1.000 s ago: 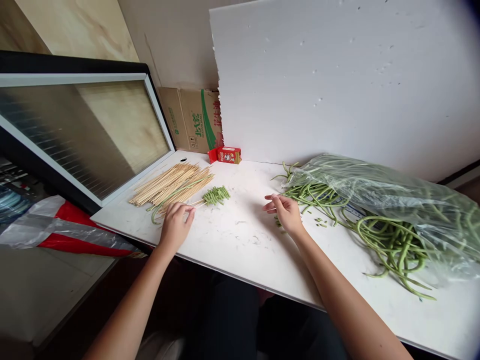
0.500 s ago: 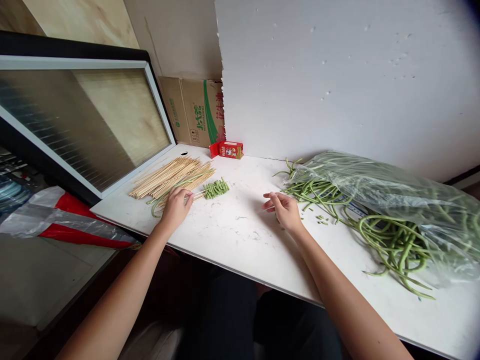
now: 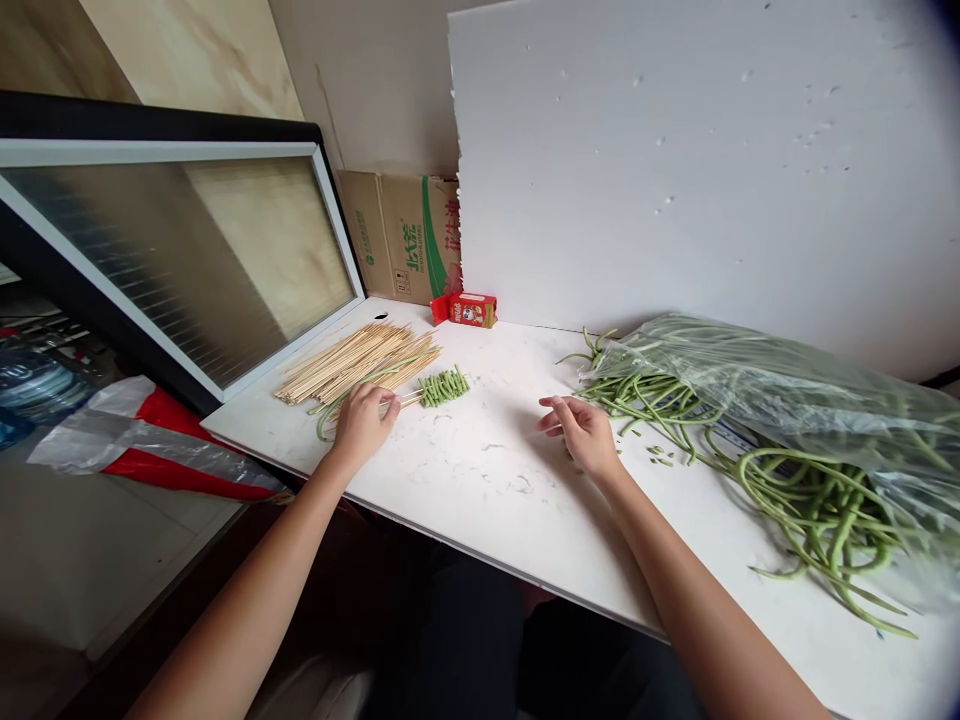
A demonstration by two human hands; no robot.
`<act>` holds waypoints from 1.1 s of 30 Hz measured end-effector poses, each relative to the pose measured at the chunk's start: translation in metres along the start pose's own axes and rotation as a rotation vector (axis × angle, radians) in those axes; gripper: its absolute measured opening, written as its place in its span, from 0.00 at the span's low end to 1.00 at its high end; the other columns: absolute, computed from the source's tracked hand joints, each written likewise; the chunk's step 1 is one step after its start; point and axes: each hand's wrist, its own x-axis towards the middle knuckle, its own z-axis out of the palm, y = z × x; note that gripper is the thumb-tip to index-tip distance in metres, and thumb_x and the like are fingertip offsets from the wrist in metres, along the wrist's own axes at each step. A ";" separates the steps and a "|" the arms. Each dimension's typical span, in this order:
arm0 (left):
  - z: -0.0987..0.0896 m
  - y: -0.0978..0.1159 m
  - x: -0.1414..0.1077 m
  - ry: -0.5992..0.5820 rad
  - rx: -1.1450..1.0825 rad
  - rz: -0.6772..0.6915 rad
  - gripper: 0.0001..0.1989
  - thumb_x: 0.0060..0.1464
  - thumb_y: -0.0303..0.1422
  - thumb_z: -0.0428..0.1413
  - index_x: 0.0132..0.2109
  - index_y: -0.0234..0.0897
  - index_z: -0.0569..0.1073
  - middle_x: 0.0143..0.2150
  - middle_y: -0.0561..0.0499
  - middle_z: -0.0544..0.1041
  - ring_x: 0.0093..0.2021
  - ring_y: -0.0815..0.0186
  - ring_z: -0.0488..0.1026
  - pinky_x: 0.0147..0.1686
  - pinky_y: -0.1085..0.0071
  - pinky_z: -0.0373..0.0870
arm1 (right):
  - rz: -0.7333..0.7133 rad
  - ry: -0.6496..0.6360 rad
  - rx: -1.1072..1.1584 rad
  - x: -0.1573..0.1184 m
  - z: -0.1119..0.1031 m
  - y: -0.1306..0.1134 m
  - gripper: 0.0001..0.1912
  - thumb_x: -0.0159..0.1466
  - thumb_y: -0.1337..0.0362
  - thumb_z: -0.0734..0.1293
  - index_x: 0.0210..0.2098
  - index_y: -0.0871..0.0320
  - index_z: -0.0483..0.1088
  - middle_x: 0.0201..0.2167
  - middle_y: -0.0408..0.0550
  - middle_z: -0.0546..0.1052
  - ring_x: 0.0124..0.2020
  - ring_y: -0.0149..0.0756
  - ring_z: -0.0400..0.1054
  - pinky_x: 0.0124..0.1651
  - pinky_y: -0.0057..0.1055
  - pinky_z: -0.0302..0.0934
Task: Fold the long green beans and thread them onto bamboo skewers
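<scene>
Stock-take from the middle of the white worktop [image 3: 480, 500], far edge as 12 o'clock. Finished work, as I judge it: one compact green bundle of short-cut beans [image 3: 444, 387], threaded on pale wooden sticks, at 11 o'clock, lying on or just above the surface. Left hand [image 3: 364, 425] at 10 o'clock, thumb and fingers pinched on the bare ends of those sticks. Right hand [image 3: 583, 432] at 3 o'clock, loosely curled, a narrow gap at thumb and forefinger; nothing visible there, and cannot tell whether the hidden palm holds anything. Remaining, by the look of it, is most of the stock: a fanned pile of bare straw-coloured wooden sticks [image 3: 352, 360] at 10 o'clock, and long, uncut green beans [image 3: 840, 520] in a tangle at 3 to 4 o'clock, spilling from a clear plastic bag [image 3: 750, 360] that holds more. Counts: threaded bundles, one; sticks in it, at least two, exact number unclear; cut pieces on it, a dozen or more, too tight to count; bare sticks, many dozens; whole beans, dozens, overlapping; plastic bag, one; small red card box [image 3: 474, 310], one, at 12 o'clock; loose green bean scraps [image 3: 660, 455], several, at 3 o'clock, beyond the right hand.
</scene>
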 end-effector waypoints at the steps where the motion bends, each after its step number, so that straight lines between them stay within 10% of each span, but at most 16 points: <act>1: -0.003 -0.004 0.002 0.010 0.014 -0.014 0.14 0.69 0.41 0.53 0.41 0.37 0.77 0.42 0.42 0.79 0.49 0.51 0.73 0.53 0.56 0.69 | -0.005 0.001 -0.004 0.000 -0.001 0.001 0.34 0.66 0.33 0.67 0.44 0.60 0.80 0.29 0.53 0.84 0.30 0.42 0.78 0.38 0.38 0.75; 11: -0.044 -0.082 0.052 -0.048 0.109 -0.250 0.14 0.61 0.40 0.57 0.46 0.36 0.80 0.43 0.44 0.80 0.45 0.55 0.77 0.51 0.62 0.73 | -0.067 0.024 -0.116 0.005 -0.008 0.009 0.32 0.69 0.36 0.65 0.46 0.59 0.81 0.32 0.54 0.85 0.32 0.42 0.79 0.40 0.39 0.76; 21: -0.032 -0.069 0.097 -0.242 0.286 -0.174 0.17 0.62 0.43 0.54 0.40 0.37 0.83 0.46 0.40 0.82 0.51 0.48 0.75 0.53 0.57 0.70 | -0.080 0.061 -0.197 0.007 -0.015 0.012 0.31 0.70 0.36 0.64 0.46 0.58 0.81 0.33 0.54 0.85 0.32 0.44 0.79 0.40 0.39 0.75; 33: -0.023 -0.094 0.085 -0.256 0.170 -0.120 0.15 0.56 0.37 0.55 0.43 0.37 0.84 0.47 0.43 0.84 0.48 0.53 0.78 0.51 0.61 0.74 | -0.094 0.056 -0.228 0.004 -0.013 0.005 0.30 0.70 0.37 0.65 0.46 0.59 0.81 0.31 0.53 0.84 0.31 0.43 0.77 0.39 0.39 0.72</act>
